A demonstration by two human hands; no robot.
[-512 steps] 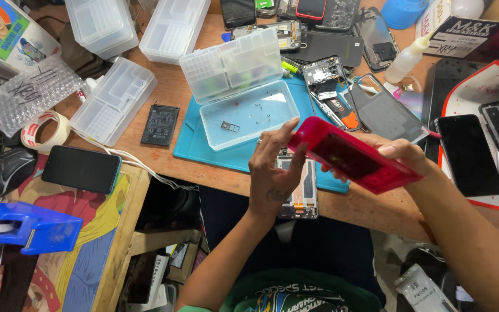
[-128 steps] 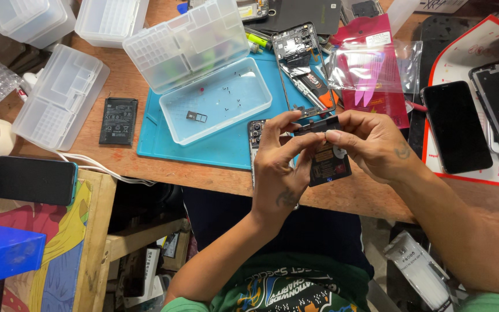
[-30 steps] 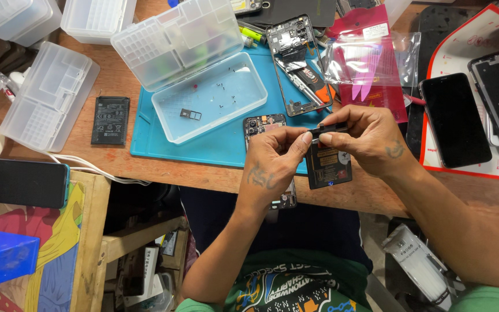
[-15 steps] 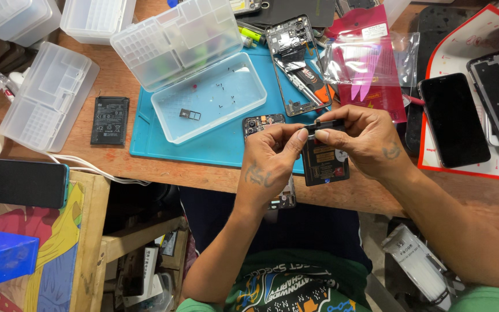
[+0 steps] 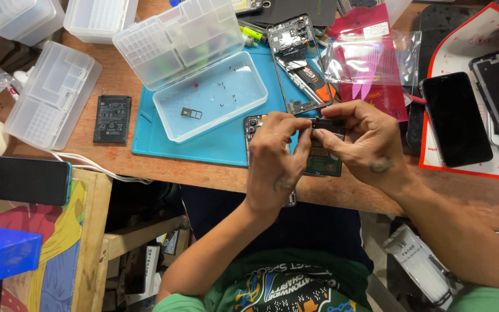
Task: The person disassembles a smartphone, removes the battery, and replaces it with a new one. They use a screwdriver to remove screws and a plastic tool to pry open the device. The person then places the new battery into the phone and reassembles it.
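Both my hands meet over the front edge of the wooden bench [image 5: 145,75]. My left hand [image 5: 275,156] and my right hand [image 5: 365,141] pinch the top edge of a dark rectangular phone part [image 5: 324,159] and hold it between them. Under my left hand lies an opened phone body [image 5: 253,124] on the teal work mat [image 5: 203,150]; most of it is hidden. A bare phone frame [image 5: 298,63] lies on the mat just beyond my hands.
A clear plastic tray [image 5: 212,98] with small screws and a card tray sits on the mat, its compartment lid open behind it. A black battery [image 5: 112,118] lies left. Pink bags [image 5: 371,58], black phones [image 5: 454,118] and a red-edged mat are right. Another phone [image 5: 29,180] rests lower left.
Over the last second my hands have stayed on the dark part, turning and shifting it slightly upward; earlier I held a red bag, which now lies on the bench.
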